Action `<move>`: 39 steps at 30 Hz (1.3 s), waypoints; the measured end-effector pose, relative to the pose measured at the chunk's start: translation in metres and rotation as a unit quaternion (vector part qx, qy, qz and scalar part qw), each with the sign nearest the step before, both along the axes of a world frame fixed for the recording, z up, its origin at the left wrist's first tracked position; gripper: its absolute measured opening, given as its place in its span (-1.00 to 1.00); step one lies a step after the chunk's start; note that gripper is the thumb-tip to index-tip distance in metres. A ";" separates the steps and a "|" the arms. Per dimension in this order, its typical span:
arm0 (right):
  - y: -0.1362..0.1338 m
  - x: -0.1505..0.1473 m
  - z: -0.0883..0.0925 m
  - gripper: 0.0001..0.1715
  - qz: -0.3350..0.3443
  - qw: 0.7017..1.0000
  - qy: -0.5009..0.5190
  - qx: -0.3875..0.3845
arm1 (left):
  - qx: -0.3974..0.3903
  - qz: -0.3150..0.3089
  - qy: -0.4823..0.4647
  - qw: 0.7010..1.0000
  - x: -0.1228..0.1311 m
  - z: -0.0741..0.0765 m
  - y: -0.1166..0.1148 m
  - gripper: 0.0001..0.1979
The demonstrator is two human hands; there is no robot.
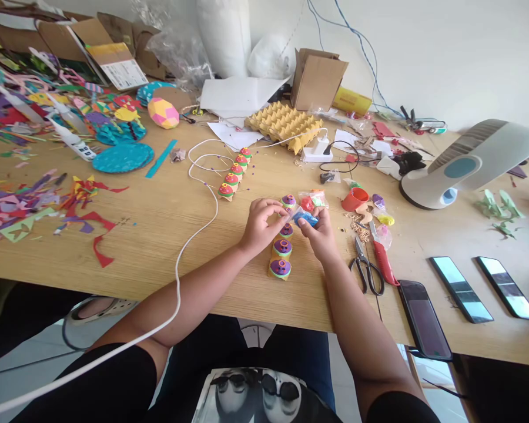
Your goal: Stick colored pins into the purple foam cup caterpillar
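Observation:
My right hand [322,236] is closed on a small clear plastic packet of blue modelling clay [306,219]. With fingertips pinched, my left hand [263,224] holds the packet's clear plastic edge. Below both hands stands a row of egg-carton cups with purple and mint tops [282,248], bearing small orange rings and dark dots. One more purple-topped cup [288,201] shows just beyond my fingers. Right behind the packet lies a plastic bag with red clay [307,202]. Farther back is a second row of cups with red and green tops [237,170].
Black-handled scissors [365,267], a red-handled knife [382,258] and several phones [425,320] lie to the right. A white fan [462,164] stands behind them. A white cable [178,264] crosses on the left, near paper scraps [26,205]. An egg tray [286,123] sits at the back.

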State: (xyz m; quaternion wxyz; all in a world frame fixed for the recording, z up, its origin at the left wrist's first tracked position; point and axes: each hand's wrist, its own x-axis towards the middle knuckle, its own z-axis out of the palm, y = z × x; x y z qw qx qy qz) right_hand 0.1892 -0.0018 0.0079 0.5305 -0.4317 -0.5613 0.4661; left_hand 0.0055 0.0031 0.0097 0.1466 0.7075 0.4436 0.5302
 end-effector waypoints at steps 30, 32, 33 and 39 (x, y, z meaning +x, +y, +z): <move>-0.009 0.004 0.003 -0.65 -0.012 0.993 -0.083 0.077 | 0.014 0.000 0.001 1.000 -0.001 0.001 -0.002 -0.91; -0.009 0.004 0.002 -0.66 -0.002 0.993 -0.086 0.083 | 0.017 -0.002 0.003 1.000 -0.001 0.001 -0.002 -0.89; -0.009 0.004 0.003 -0.66 0.004 0.992 -0.090 0.088 | 0.018 -0.007 0.002 1.000 0.000 0.001 -0.003 -0.88; -0.010 0.001 0.006 -0.57 -0.002 0.974 -0.160 0.162 | -0.026 -0.029 -0.035 0.999 0.000 0.002 -0.004 -0.84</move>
